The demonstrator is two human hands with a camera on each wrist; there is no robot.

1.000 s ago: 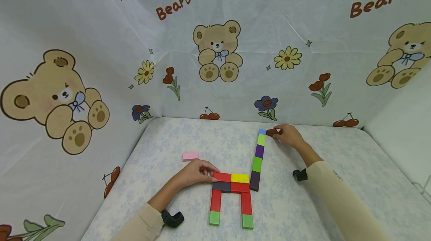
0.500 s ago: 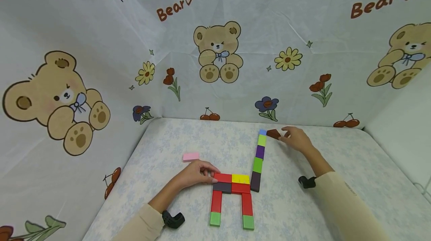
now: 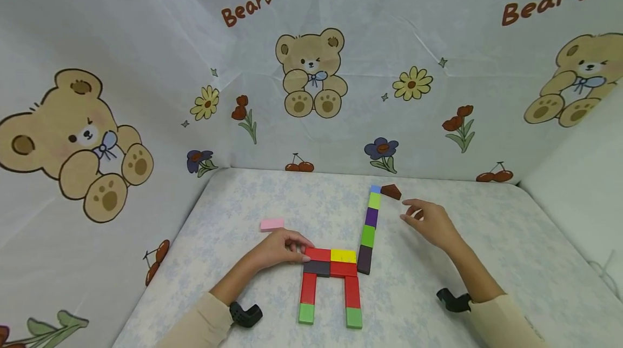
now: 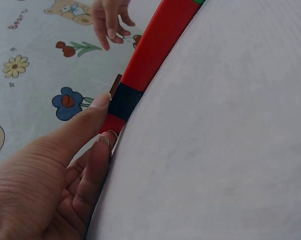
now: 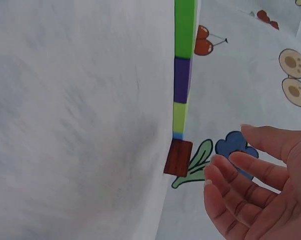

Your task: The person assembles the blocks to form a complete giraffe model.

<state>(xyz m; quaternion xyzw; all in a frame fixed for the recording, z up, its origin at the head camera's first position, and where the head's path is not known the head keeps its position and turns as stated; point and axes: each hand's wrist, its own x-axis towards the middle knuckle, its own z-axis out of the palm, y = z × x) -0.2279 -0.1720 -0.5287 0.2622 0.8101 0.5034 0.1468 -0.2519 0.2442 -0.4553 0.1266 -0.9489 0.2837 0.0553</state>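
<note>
Several coloured blocks lie flat on the table. My left hand (image 3: pixel 278 251) rests at their left end, thumb and fingertip touching the corner where a red block (image 3: pixel 318 254) meets a black block (image 3: pixel 317 268); the wrist view shows both contacts. Yellow (image 3: pixel 343 256) and red blocks continue rightward, with two red-and-green legs below. A slanting line of blocks runs up from the right end to a light blue block (image 3: pixel 375 189). Beside that sits a brown angular block (image 3: pixel 391 192). My right hand (image 3: pixel 433 223), fingers loosely bent and holding nothing, hovers right of the brown block, apart from it.
A pink block (image 3: pixel 272 225) lies alone on the table, behind my left hand. The table (image 3: pixel 233 196) ends at a bear-printed cloth (image 3: pixel 253 67) at the back and left. Each wrist wears a black device, and a cord (image 3: pixel 603 272) shows at the far right.
My right hand has let go of the brown block and drawn back to the right and nearer. The brown block stays beside the light blue one. My left hand keeps its place.
</note>
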